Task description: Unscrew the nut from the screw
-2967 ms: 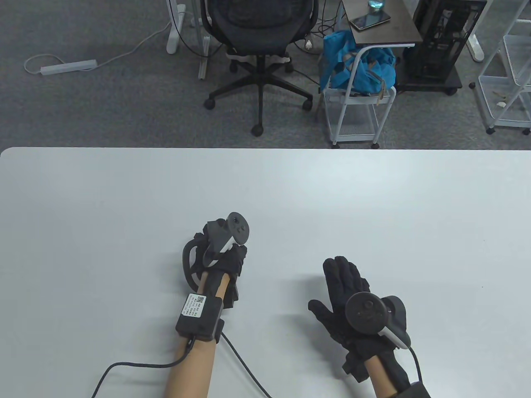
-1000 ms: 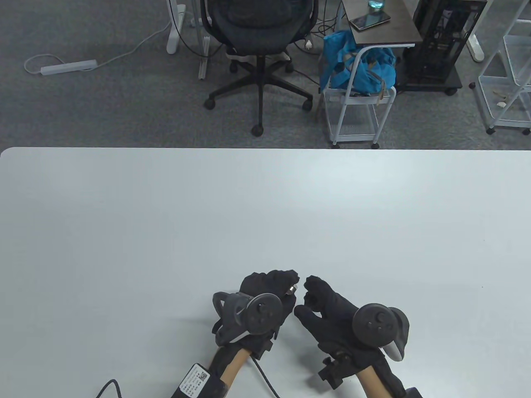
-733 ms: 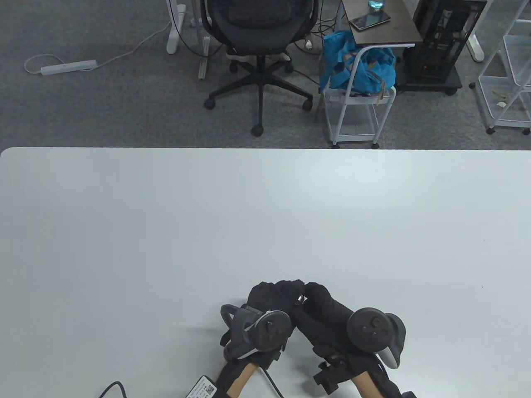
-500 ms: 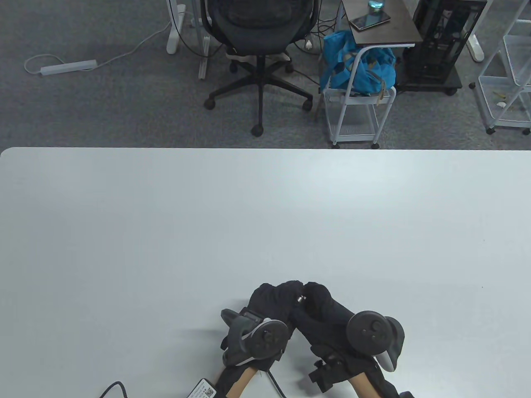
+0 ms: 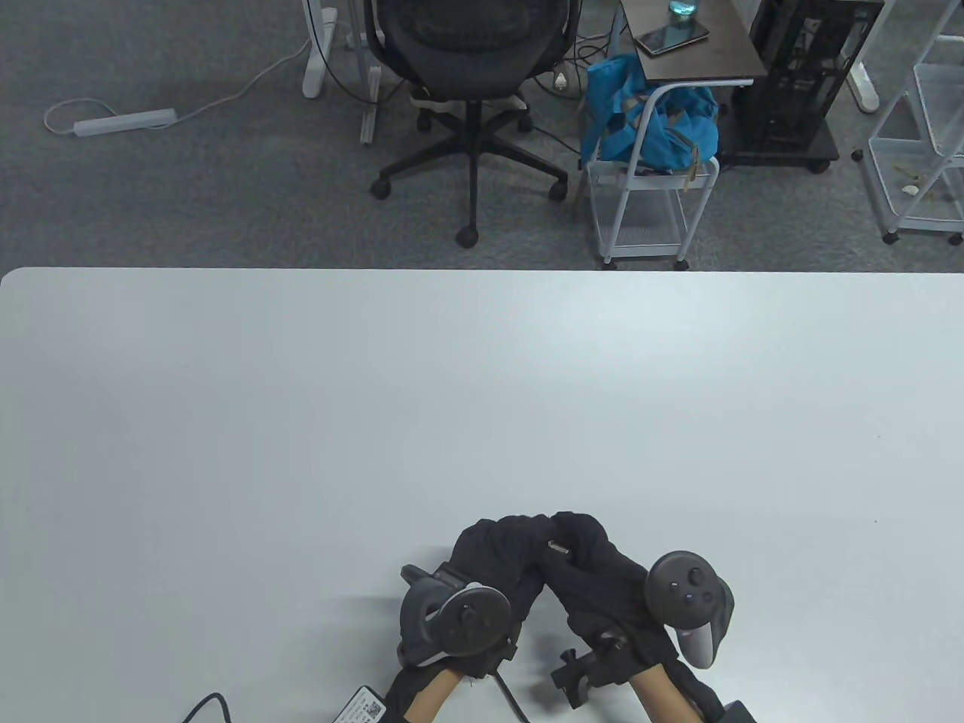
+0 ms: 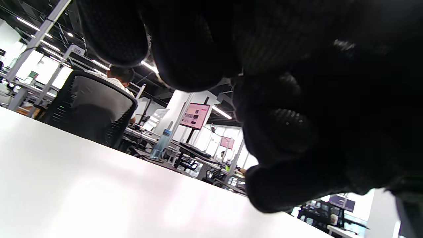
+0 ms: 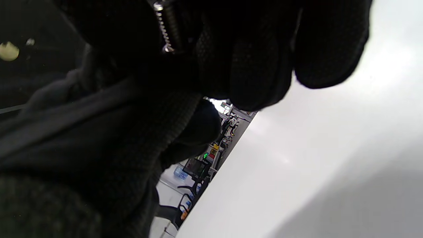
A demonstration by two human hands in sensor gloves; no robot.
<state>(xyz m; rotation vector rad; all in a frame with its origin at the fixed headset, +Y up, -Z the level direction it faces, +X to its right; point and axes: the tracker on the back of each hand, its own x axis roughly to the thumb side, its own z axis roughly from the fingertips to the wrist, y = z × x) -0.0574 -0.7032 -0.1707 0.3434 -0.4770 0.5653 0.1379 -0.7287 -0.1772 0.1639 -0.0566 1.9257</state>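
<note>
My two gloved hands meet low over the white table [image 5: 482, 376] near its front edge. The left hand [image 5: 516, 538] grips the screw. Only a small silver bit of the screw [image 5: 558, 547] shows between the fingertips of both hands. The right hand [image 5: 578, 536] pinches that silver end from the right. In the right wrist view the threaded shaft of the screw [image 7: 166, 31] shows between dark fingers [image 7: 257, 66]. The nut cannot be told apart from the screw. In the left wrist view curled fingers [image 6: 198, 49] hide the parts.
A black cable [image 5: 506, 697] runs off the left wrist across the table's front edge. Beyond the far edge stand an office chair [image 5: 471, 45] and a white cart [image 5: 648, 196] with a blue bag.
The hands were apart, the right one flat and open. They have come together at the front, and the right hand has closed on the silver end and rolled its wrist slightly.
</note>
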